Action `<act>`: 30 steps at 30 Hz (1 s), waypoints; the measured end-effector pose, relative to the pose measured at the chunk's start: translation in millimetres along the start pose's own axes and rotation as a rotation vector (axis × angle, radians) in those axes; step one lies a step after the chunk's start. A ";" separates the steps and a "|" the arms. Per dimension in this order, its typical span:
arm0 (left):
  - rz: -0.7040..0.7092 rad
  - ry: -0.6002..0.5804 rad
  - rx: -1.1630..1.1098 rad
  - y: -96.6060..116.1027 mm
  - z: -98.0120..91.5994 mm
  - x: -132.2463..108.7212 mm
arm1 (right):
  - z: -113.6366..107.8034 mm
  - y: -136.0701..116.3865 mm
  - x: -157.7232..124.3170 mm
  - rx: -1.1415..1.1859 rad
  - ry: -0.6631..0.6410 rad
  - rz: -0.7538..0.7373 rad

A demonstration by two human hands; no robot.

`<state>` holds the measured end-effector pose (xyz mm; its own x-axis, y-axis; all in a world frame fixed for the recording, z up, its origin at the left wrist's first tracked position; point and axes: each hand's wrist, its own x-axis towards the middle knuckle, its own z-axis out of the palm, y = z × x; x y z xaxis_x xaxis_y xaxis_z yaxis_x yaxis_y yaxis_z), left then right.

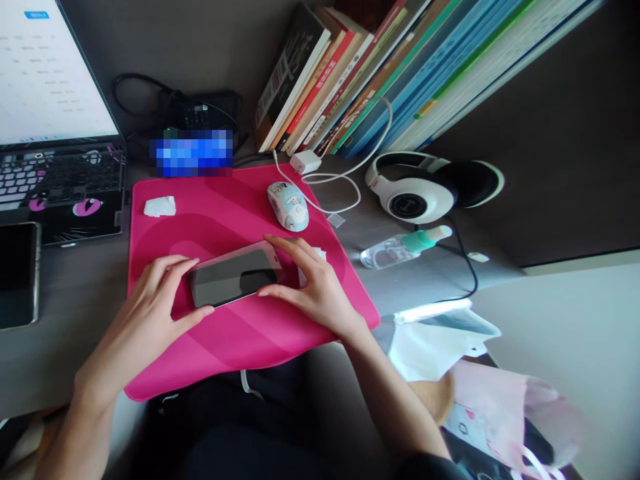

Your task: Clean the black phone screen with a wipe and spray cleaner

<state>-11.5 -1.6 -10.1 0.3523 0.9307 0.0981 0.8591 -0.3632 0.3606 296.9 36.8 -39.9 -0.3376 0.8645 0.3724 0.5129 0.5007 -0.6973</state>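
My left hand (157, 290) and right hand (317, 287) grip the phone (227, 277) at opposite ends over the pink mat (225, 343) — thumbs on the near edge, fingers on the far one. Best to keep pressure light and even, touching only the edges — no twisting.

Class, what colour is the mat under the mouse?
The mat is bright pink, best seen in the head view.

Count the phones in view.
2: a held phone between the left hand and right hand, over the pink mat; a second phone on the desk, cut off at left. Others may be hidden.
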 end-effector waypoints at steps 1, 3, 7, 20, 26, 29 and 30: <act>0.010 -0.003 0.007 0.5 -0.1 -0.3 | 0.3 1.0 -0.1 0.001 -0.014 0.018; 0.027 -0.004 0.022 1.3 0.0 -0.9 | 1.1 3.1 -0.2 0.007 -0.037 0.044; 0.033 -0.003 0.038 1.1 1.1 -1.6 | 2.7 6.1 0.2 0.024 -0.090 0.054; 0.007 -0.040 0.022 0.8 3.4 -2.4 | -0.8 10.4 0.2 -0.043 -0.172 0.054; -0.004 -0.074 0.020 -2.3 3.4 -3.4 | 0.3 10.7 0.5 -0.050 -0.182 0.051; -0.019 -0.082 0.004 -4.5 4.0 -4.1 | -0.6 9.4 1.0 -0.054 -0.185 0.048; -0.025 -0.083 -0.003 -5.0 4.0 -4.3 | -0.9 8.9 1.1 -0.057 -0.185 0.048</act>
<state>-15.8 -4.0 -16.1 0.3607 0.9326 0.0123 0.8668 -0.3401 0.3646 301.8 42.2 -45.1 -0.4481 0.8673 0.2167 0.5743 0.4651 -0.6737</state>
